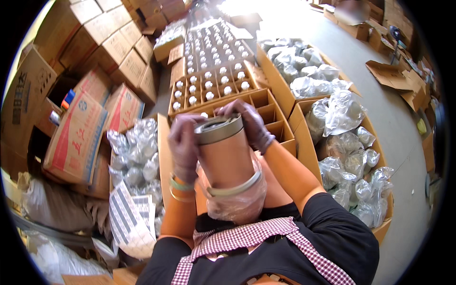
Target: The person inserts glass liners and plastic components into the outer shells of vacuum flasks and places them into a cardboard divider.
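Note:
A large copper-coloured canister (227,161) stands tilted at my lap, with a grey collar (219,133) around its top. A pale band or handle (235,186) crosses its lower part, and a clear plastic bag (237,204) wraps its base. My left hand (183,145), in a thin greyish glove, is closed at the left side of the collar, slightly blurred. My right hand (250,124), gloved alike, curls over the collar's far right edge. The undersides of the fingers are hidden.
Ahead lies a divided carton (273,114) beside rows of silver-topped bottles (209,85). Cartons of plastic-wrapped pieces stand at left (135,156) and right (351,156). Printed sheets (129,218) lie on the left carton. Stacked boxes (116,47) rise at far left; flattened cardboard (394,78) lies right.

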Motion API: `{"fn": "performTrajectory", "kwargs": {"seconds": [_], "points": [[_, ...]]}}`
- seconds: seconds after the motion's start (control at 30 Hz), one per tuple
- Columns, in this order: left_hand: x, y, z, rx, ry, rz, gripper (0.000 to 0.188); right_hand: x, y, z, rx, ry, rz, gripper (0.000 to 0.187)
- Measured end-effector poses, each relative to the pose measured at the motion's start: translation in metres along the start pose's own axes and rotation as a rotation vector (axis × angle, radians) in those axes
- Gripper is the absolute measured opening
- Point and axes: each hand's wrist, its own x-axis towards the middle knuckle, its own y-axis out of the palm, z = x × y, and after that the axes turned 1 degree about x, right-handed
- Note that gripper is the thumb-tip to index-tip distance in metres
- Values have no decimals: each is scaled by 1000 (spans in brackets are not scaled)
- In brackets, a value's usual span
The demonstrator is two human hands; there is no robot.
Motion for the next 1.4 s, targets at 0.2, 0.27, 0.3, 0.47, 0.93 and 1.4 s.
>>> {"fn": "performTrajectory", "kwargs": {"seconds": [0.2,0.27,0.3,0.47,0.93,1.4], "points": [[-7,21,93,-1213,-110,219,60,-42,86,68,-1164,-658,121,21],[-2,21,101,-907,74,271,62,-45,66,63,-1047,-523,104,19],[-6,18,101,-803,66,234,63,-46,53,58,-932,-425,92,22],[-33,-1,43,-113,110,137,22,-24,-10,7,-163,-159,216,49],[15,-2,78,-847,-507,141,42,-45,119,100,-892,-523,280,46],[21,-6,18,-281,-119,-1,32,8,15,75,-662,-372,338,33]]}}
